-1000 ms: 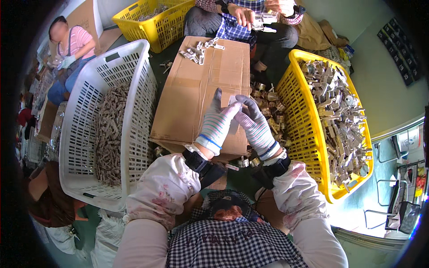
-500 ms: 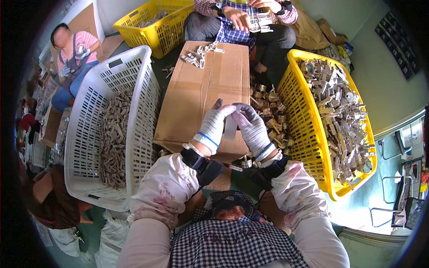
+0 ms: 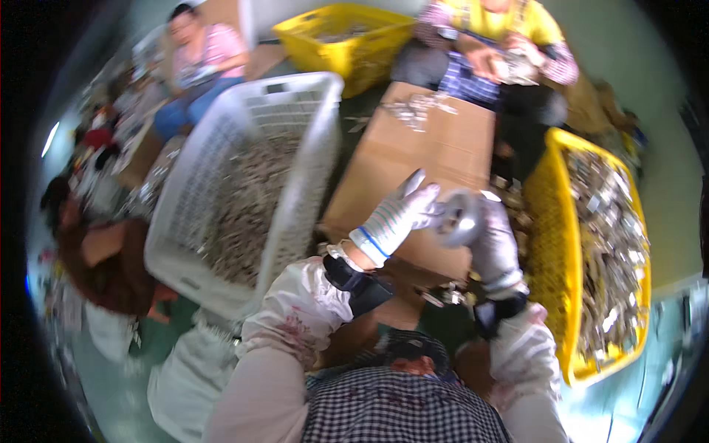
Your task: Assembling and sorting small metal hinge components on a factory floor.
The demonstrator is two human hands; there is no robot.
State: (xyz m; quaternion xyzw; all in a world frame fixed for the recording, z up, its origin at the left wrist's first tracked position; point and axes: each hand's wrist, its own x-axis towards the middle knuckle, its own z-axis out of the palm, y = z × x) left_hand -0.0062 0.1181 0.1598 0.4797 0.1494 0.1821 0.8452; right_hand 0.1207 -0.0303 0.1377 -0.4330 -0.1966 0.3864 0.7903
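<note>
The left hand leans over the big box, fingers loosely spread beside a shiny round thing; I can't tell if they touch. The right hand points up, fingers holding that thing above the box.

At eleven o'clock from mid-view, a seated person in a pink striped top; at twelve, a yellow basket with blurred contents; at one, another person in yellow with plaid sleeves; at two, a pale wall; between seven and eight, a white sack; near nine, something brown, too blurred to name; at ten, smeared clutter.
</note>
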